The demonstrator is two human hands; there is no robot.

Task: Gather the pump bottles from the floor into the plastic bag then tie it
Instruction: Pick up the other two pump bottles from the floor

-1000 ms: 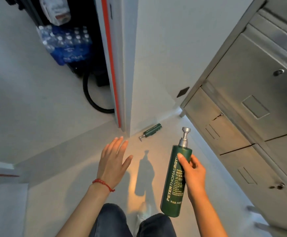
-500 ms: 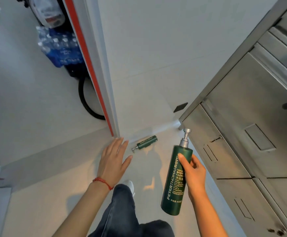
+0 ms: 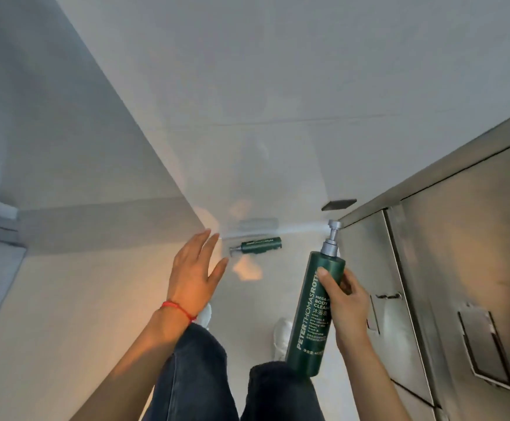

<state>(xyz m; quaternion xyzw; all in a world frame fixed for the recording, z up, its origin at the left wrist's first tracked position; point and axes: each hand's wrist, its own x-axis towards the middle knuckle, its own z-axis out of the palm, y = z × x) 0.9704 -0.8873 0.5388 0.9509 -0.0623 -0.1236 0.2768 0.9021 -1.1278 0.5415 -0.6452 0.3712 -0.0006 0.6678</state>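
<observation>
Right hand (image 3: 346, 302) grips tall bottle (image 3: 314, 311), label half-hidden; left hand (image 3: 193, 270) spread, empty.

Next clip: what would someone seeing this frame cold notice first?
The tall green bottle, held upright in the right hand beside the steel cabinet, draws the eye first. Next comes the small green bottle lying on its side on the floor at the foot of the wall, with the open left hand stretched out toward it, a red string at its wrist.
</observation>
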